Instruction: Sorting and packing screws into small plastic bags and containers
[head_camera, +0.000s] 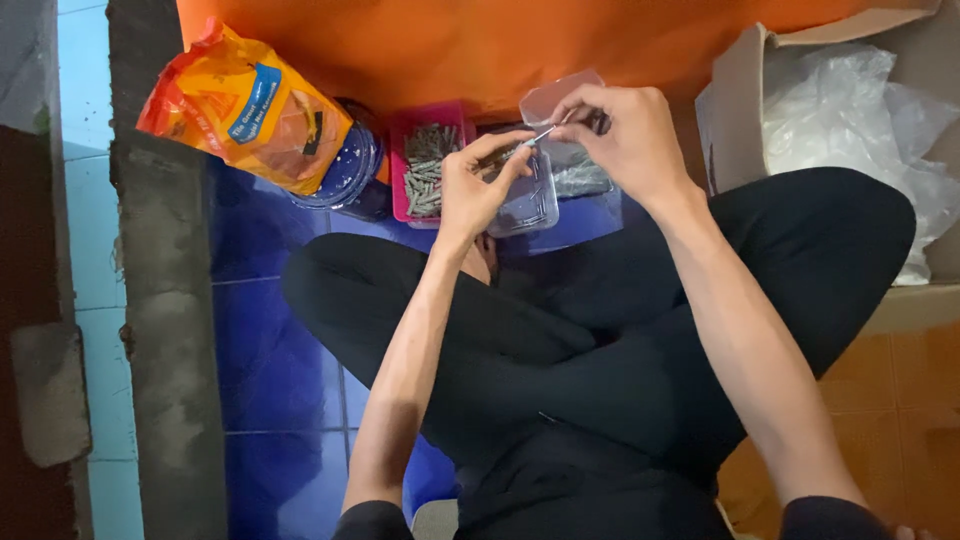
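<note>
Hands, left (470, 190) and right (625, 135), each pinch one thin metal pin (538, 135) in a tight grip over the clear tray (530, 205).

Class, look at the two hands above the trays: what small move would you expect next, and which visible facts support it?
Probably lowering the thin metal piece into the clear tray. The left hand and right hand pinch it between them directly above that tray, beside the pink tray of grey pieces.

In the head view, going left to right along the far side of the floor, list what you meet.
Orange snack bag → pink tray of grey pieces → left hand → thin metal piece held between both hands → right hand → cardboard box → crumpled clear plastic inside it.
</note>
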